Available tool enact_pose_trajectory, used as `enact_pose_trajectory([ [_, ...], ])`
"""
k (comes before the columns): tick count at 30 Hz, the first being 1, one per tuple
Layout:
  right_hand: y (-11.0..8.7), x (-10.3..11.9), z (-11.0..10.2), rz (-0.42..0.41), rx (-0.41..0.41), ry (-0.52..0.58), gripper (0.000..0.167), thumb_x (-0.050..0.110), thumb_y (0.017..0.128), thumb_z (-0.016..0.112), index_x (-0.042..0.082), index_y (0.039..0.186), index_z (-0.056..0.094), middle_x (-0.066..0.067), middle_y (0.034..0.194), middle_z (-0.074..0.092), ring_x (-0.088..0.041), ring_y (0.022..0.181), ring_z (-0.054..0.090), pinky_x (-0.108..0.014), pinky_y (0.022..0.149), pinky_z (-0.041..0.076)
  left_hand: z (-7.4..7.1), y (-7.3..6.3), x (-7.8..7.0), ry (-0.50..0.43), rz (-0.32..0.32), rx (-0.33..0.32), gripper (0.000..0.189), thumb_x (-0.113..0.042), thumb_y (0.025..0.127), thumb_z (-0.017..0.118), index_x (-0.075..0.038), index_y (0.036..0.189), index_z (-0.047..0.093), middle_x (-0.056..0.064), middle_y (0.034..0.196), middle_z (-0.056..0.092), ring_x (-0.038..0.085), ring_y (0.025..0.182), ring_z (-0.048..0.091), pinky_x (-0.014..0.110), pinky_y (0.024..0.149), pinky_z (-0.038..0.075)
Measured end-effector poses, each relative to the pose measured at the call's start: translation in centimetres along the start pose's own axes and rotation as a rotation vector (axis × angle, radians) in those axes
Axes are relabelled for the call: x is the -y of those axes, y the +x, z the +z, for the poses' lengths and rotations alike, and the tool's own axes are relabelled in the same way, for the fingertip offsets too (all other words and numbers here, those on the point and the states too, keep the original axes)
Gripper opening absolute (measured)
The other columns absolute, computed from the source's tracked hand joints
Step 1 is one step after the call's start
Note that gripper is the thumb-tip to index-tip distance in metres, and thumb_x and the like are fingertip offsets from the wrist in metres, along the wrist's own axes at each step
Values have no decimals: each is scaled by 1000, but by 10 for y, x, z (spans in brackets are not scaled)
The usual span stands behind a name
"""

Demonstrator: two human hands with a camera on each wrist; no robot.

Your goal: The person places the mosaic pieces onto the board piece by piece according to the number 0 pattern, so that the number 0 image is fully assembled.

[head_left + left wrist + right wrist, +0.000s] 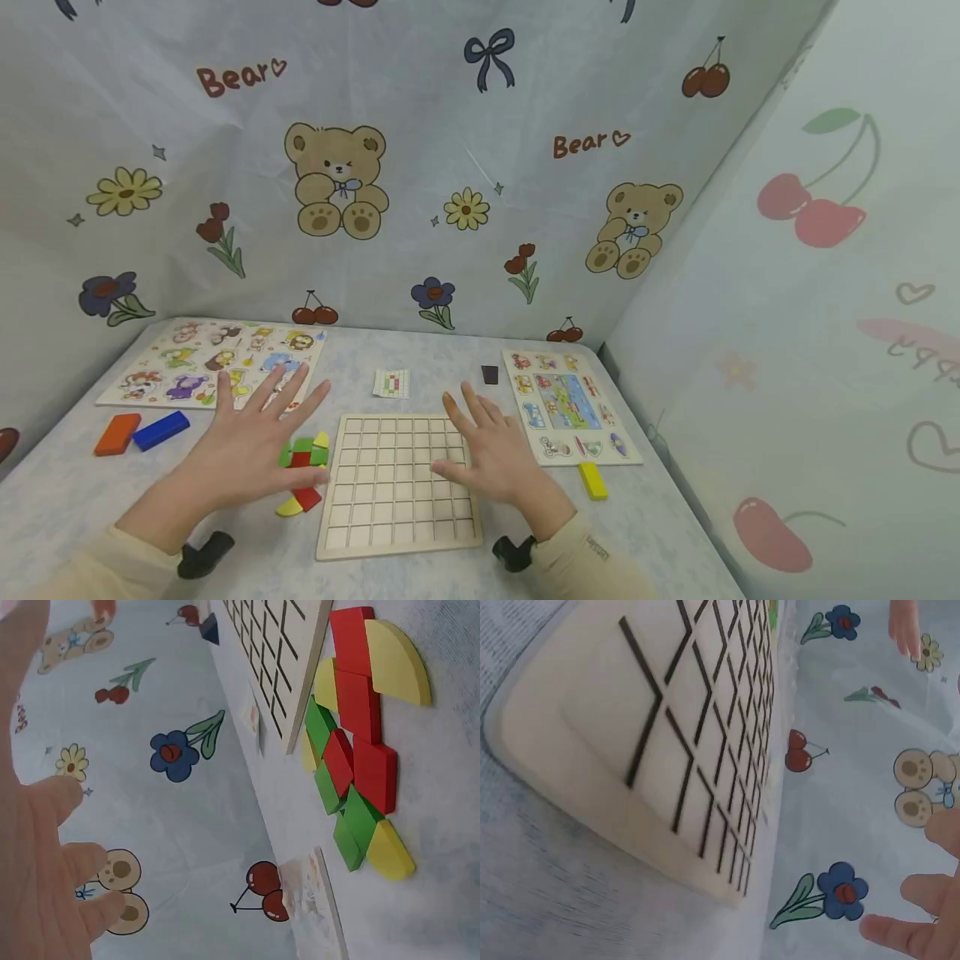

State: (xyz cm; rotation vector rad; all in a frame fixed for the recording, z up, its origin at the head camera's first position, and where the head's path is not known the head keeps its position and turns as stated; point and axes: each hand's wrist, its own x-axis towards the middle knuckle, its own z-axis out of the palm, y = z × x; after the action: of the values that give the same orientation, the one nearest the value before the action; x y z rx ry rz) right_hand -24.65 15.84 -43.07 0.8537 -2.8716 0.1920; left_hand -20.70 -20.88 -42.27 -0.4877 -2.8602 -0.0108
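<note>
My left hand (pixel 247 450) is held with fingers spread above the table, left of a wooden grid board (pixel 382 479). Beneath and beside its thumb lies a cluster of flat red, green and yellow blocks (pixel 375 776), partly hidden by the hand in the head view. My right hand (pixel 498 458), fingers also extended, hovers over the board's right edge and covers part of its squares. Neither hand holds anything. Thin dark grooves (pixel 694 757) divide the board's pale surface in the right wrist view.
Animal puzzle board (pixel 217 362) at back left; another picture puzzle (pixel 570 404) at right. Orange block (pixel 117 434) and blue block (pixel 161 431) lie left, yellow block (pixel 592 481) right. Behind the grid board are a patterned card (pixel 392 383) and a dark piece (pixel 490 375).
</note>
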Motion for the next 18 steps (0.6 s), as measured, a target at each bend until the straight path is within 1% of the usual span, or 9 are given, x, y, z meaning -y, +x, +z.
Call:
enact_pose_trajectory([
  [2, 0, -7, 9, 26, 11, 85, 88, 73, 97, 46, 30, 166, 14, -2, 173, 10, -41, 149, 36, -66, 109, 38, 4, 4, 0, -65, -26, 11, 100, -84, 87, 50, -23, 164, 30, 17, 168, 27, 47, 151, 28, 81, 112, 2],
  [3, -1, -12, 15, 44, 15, 136, 84, 71, 98, 46, 30, 166, 17, -1, 172, 16, -38, 148, 39, -64, 111, 38, 7, 6, 0, -98, -45, 19, 91, -75, 91, 57, -21, 162, 35, 18, 166, 33, 48, 148, 33, 79, 113, 13],
  [5, -2, -20, 27, 71, 6, 229, 77, 64, 101, 48, 24, 164, 27, -3, 169, 29, -35, 147, 43, -58, 113, 39, 14, 11, -1, -161, -90, 38, 75, -55, 96, 66, -15, 156, 46, 20, 156, 46, 48, 138, 46, 73, 107, 34],
  [6, -3, -24, 33, 78, -4, 269, 72, 59, 103, 50, 21, 162, 34, -4, 166, 36, -33, 146, 45, -55, 114, 39, 18, 14, -1, -192, -113, 47, 68, -45, 96, 70, -12, 152, 51, 22, 150, 52, 47, 131, 52, 69, 102, 42],
  [7, -3, -27, 39, 83, -13, 305, 67, 54, 104, 52, 18, 159, 41, -4, 163, 42, -31, 145, 46, -53, 114, 40, 22, 17, -2, -226, -142, 54, 62, -38, 96, 72, -10, 148, 55, 23, 144, 57, 46, 125, 56, 66, 97, 46],
  [9, -4, -32, 50, 79, -22, 354, 59, 45, 105, 55, 12, 153, 50, -5, 158, 48, -28, 144, 48, -49, 114, 41, 31, 23, -2, -276, -191, 65, 53, -29, 95, 74, -6, 141, 61, 25, 134, 61, 46, 118, 59, 64, 94, 50],
  [12, -3, -37, 62, 42, -30, 347, 49, 34, 104, 58, 8, 146, 57, -5, 154, 53, -27, 139, 54, -47, 111, 45, 48, 30, -3, -338, -239, 80, 46, -22, 95, 74, -4, 136, 64, 25, 128, 61, 44, 113, 61, 62, 90, 52],
  [15, -2, -40, 68, 6, -29, 339, 45, 26, 103, 61, 6, 143, 61, -5, 153, 54, -26, 137, 56, -45, 110, 46, 65, 34, -4, -376, -244, 96, 43, -21, 96, 72, -4, 135, 66, 20, 126, 64, 41, 114, 62, 59, 89, 53],
  [18, -3, -41, 71, 6, -28, 359, 42, 22, 103, 62, 4, 141, 61, -5, 152, 55, -25, 137, 56, -44, 111, 45, 80, 35, -5, -395, -237, 88, 38, -23, 97, 72, -5, 131, 69, 16, 124, 67, 38, 114, 64, 56, 90, 53],
])
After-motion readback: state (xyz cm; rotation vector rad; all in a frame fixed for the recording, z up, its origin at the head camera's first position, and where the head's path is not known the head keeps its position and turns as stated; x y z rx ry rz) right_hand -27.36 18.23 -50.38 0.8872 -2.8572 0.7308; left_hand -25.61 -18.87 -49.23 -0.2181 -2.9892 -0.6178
